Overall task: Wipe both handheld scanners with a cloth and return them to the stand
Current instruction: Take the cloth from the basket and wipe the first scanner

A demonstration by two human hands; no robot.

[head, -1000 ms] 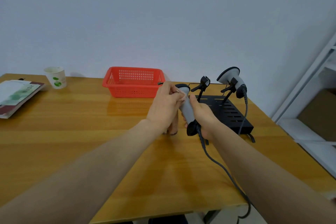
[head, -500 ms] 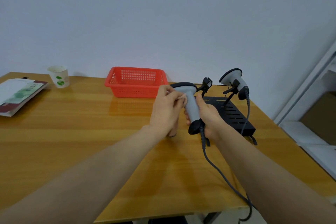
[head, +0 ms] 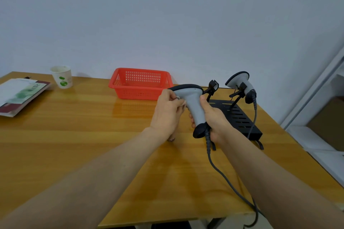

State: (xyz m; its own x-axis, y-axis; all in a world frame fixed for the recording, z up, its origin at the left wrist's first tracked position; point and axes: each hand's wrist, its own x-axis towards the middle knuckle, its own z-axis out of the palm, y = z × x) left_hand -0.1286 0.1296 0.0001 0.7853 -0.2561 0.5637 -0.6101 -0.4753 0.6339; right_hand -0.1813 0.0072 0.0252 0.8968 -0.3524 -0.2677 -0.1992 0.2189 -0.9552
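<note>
Since a second ago, the first scanner (head: 191, 106) has tilted upright, just left of the stand (head: 240, 117). My right hand (head: 214, 117) grips its handle; my left hand (head: 167, 115) pinches the cloth (head: 181, 103) against its neck. Step: wiping. Next, I judge: seat it in the stand's empty cradle (head: 213, 84).

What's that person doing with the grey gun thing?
A person is cleaning a handheld barcode scanner. The right hand holds it by the handle above the table, while the left hand presses a small cloth against it. The second scanner sits in the black stand; the other cradle is empty.
</note>
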